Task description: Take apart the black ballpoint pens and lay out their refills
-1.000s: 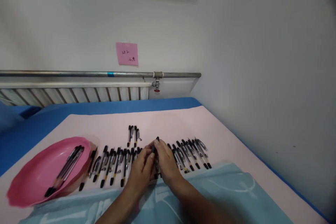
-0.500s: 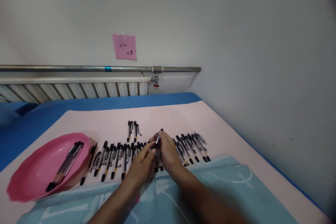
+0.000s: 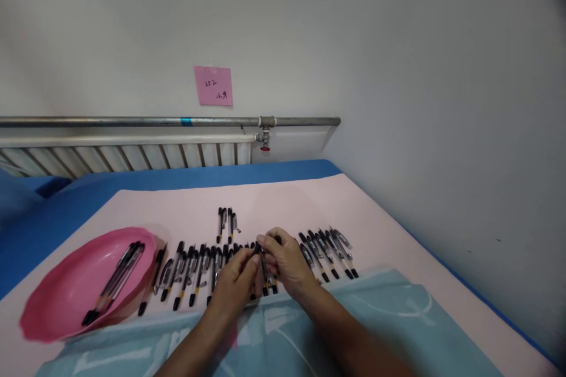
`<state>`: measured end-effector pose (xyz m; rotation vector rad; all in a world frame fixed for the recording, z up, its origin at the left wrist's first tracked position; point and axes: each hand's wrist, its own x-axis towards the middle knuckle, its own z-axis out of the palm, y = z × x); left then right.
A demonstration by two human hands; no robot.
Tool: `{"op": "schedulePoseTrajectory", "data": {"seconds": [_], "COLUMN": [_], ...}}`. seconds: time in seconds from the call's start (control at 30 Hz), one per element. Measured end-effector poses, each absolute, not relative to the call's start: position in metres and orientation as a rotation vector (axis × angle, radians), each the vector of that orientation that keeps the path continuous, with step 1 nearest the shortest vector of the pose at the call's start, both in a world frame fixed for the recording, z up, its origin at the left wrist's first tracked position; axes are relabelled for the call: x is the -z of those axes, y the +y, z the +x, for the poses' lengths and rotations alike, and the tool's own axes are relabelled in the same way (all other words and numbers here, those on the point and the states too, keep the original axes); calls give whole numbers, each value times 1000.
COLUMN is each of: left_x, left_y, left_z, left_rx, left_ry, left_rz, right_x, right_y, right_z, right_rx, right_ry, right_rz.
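My left hand [image 3: 234, 283] and my right hand [image 3: 285, 262] meet over the middle of a long row of black pens [image 3: 194, 268] laid side by side on a pink sheet [image 3: 287, 203]. Both hands pinch one black pen [image 3: 262, 254] between their fingertips, just above the row. More pens of the row [image 3: 329, 247] lie to the right of my hands. Three short pen parts [image 3: 226, 221] lie apart, just beyond the row.
A pink bowl [image 3: 53, 300] at the left holds a few black pens [image 3: 114, 283]. A light blue cloth [image 3: 354, 330] covers the near edge. Blue bedding [image 3: 198, 175], a radiator [image 3: 124, 156] with a metal pipe and a pink note [image 3: 213, 86] are behind. A white wall runs along the right.
The pen in my fingers was tilted up half a second ago and now sits lower and flatter between both hands. The hands stayed over the middle of the row.
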<state>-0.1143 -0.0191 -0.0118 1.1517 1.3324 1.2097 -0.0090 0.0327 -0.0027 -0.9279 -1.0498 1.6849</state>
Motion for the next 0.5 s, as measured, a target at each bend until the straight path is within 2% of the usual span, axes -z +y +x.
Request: {"op": "schedulePoseTrajectory", "data": {"seconds": [0.2,0.5], "left_x": [10,0], "left_y": [-20,-21], "left_z": [-114,-124], "left_rx": [-1208,-1089], "left_ry": [1380,1040], "left_rz": [1163,810], "right_x": [8,5], "right_y": [33,34], "right_z": [-12,-12], "right_rx": [-1571,-1720], "right_ry": [-1167,-1025], "right_rz": [-1000,-959]}}
